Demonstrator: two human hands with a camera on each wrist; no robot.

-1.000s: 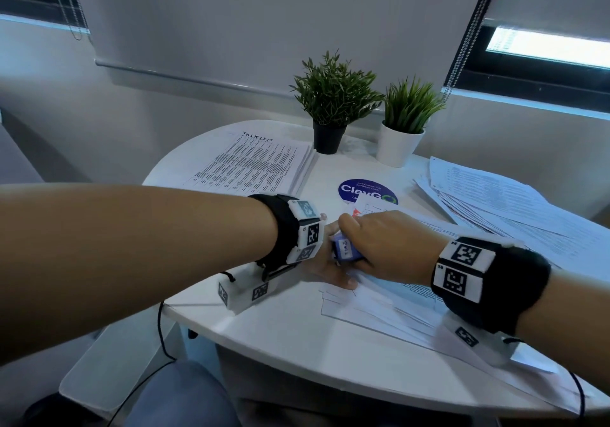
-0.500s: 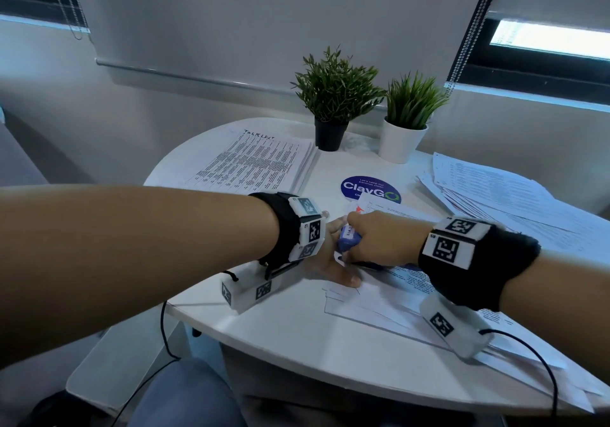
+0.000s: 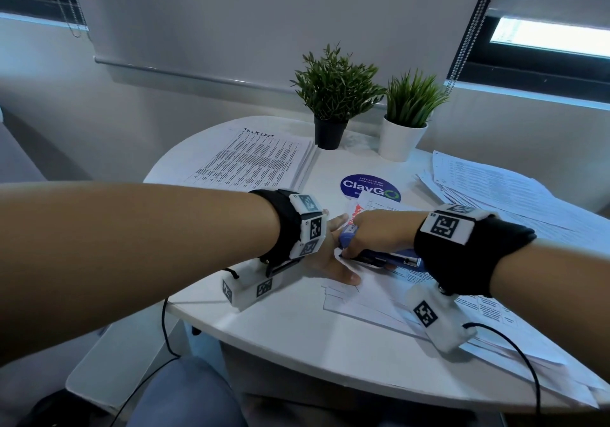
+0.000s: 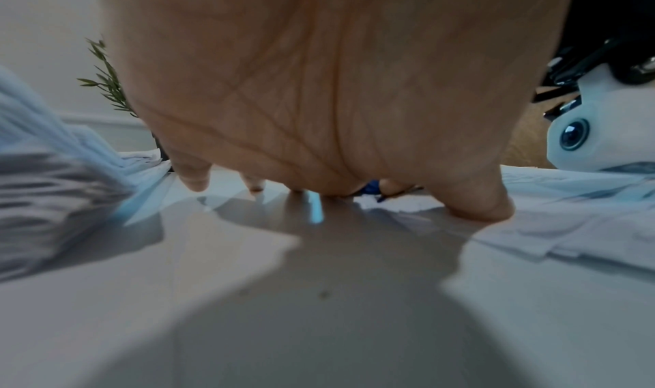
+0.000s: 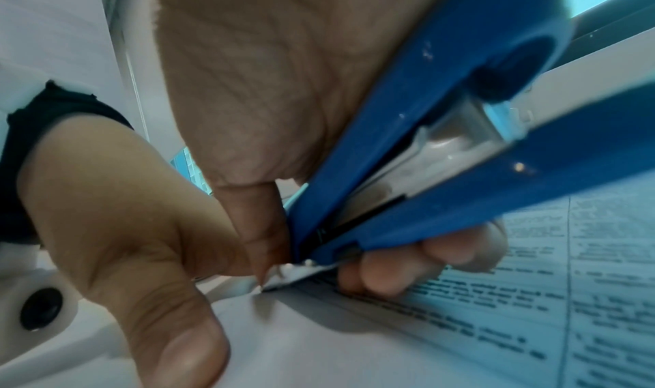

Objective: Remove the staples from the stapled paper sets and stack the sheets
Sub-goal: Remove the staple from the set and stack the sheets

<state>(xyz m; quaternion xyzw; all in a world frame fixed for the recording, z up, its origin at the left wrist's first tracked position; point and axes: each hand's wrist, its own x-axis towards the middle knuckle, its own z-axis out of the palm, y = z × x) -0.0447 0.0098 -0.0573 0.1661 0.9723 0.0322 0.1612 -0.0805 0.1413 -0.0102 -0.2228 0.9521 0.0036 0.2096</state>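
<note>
A printed paper set (image 3: 379,298) (image 5: 531,296) lies at the table's front right. My left hand (image 3: 333,255) (image 4: 319,86) lies flat with spread fingers, and its thumb (image 5: 170,296) presses the paper near the corner. My right hand (image 3: 376,232) grips a blue stapler (image 3: 389,256) (image 5: 443,142), held low and nearly flat. The stapler's metal tip touches the corner of the paper set, right beside the left thumb. I cannot make out the staple itself.
A neat stack of printed sheets (image 3: 264,162) lies at the back left. Several fanned paper sets (image 3: 495,189) cover the right side. Two potted plants (image 3: 333,96) (image 3: 409,113) stand at the back, with a round blue sticker (image 3: 369,187) and a small red-and-white box (image 3: 356,210) behind my hands.
My right hand has turned and lowered the stapler flatter onto the paper corner, with its wrist shifting left. The left hand has stayed pressed on the paper.
</note>
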